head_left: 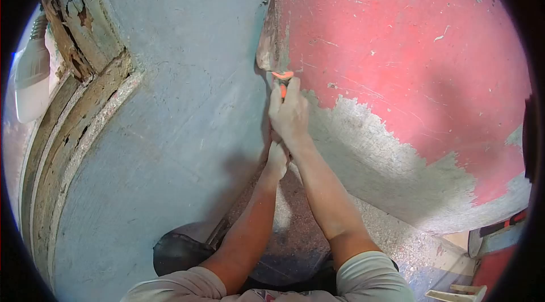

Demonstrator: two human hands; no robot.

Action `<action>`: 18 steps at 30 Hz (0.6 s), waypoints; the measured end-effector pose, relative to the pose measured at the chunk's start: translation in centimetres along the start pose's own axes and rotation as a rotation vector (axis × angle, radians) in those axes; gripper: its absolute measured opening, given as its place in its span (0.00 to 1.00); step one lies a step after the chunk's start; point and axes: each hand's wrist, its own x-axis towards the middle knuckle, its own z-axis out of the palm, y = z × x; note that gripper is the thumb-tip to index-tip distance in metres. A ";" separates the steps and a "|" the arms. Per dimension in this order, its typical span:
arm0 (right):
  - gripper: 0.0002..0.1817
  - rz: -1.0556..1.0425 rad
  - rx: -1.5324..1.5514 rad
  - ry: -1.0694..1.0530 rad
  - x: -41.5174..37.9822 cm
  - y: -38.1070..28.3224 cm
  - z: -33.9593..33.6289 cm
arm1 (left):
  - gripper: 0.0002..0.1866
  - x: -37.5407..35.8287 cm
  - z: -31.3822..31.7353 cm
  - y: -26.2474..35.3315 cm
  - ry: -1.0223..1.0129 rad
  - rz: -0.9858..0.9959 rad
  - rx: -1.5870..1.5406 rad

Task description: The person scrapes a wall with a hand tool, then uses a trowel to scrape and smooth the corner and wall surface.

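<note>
My right hand (289, 108) is wrapped round the orange-and-black handle of a scraper (267, 46). Its flat, dusty blade points up and lies along the corner where the grey-blue wall (187, 75) meets the pink wall (392, 35). Just below, near my right wrist, my left hand (277, 159) is closed, with its fingers partly hidden. Whatever it may hold does not show. Beside my hands, the pink wall has a broad bare grey patch (369, 137) with a ragged paint edge.
At the left, a damaged wooden frame (62, 131) runs along the grey-blue wall, and a light bulb (33, 78) hangs beside it. A dark rounded object (181, 251) is low on the left. Wooden pieces (457, 292) lie at the lower right on the speckled floor (406, 245).
</note>
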 end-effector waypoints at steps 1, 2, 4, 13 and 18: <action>0.14 0.006 -0.004 0.010 -0.2 -0.6 0.0 | 0.28 0.0 -0.2 -0.1 0.000 -0.005 0.007; 0.13 0.013 -0.005 0.019 -0.2 -0.9 0.1 | 0.28 0.0 -0.4 -0.1 0.004 -0.004 0.011; 0.14 -0.046 0.038 0.027 -1.6 1.9 1.3 | 0.27 -0.4 -0.5 -0.1 0.013 0.002 0.018; 0.16 0.095 -0.039 -0.029 -3.5 5.2 1.8 | 0.26 -1.2 -1.2 -1.3 0.041 -0.008 0.040; 0.15 -0.194 -0.040 -0.157 -5.1 3.5 0.8 | 0.25 -0.8 -1.4 -1.7 0.050 0.008 0.044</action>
